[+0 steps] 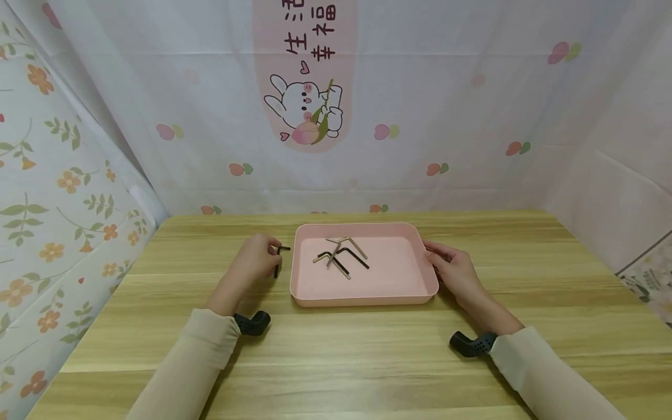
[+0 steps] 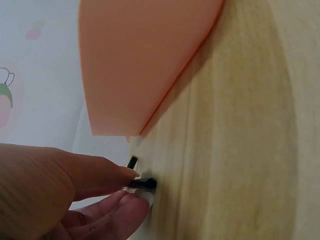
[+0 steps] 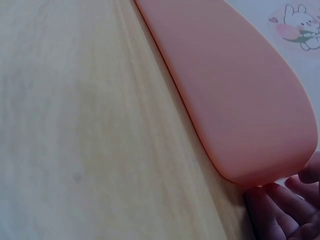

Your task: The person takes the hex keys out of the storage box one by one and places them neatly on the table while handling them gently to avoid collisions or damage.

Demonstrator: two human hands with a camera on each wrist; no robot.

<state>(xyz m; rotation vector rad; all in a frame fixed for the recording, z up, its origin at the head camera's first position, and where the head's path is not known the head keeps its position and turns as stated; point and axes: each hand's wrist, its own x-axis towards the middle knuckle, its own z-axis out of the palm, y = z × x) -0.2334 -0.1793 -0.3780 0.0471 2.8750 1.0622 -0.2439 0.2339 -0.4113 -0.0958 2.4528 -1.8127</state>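
Observation:
A black hex key [image 1: 284, 248] is pinched between the thumb and fingers of my left hand [image 1: 254, 258], just left of a shallow pink tray [image 1: 367, 301]. In the left wrist view the black key [image 2: 142, 183] shows between the fingertips, close over the tabletop. My right hand [image 1: 455, 273] grips the tray's right end, thumb at the rim and fingers against the outer wall. Inside the tray, left of its middle, several L-shaped hex keys lie crossed in a loose pile, among them a black one [image 1: 357, 258] and a brass-coloured one [image 1: 359, 248].
The wooden table [image 1: 357, 361] extends in front of the tray and to both sides. Behind it hangs a white curtain [image 1: 451, 105] with a rabbit print, and a floral cloth [image 1: 58, 233] hangs at the left. Each wrist wears a black device [image 1: 254, 324].

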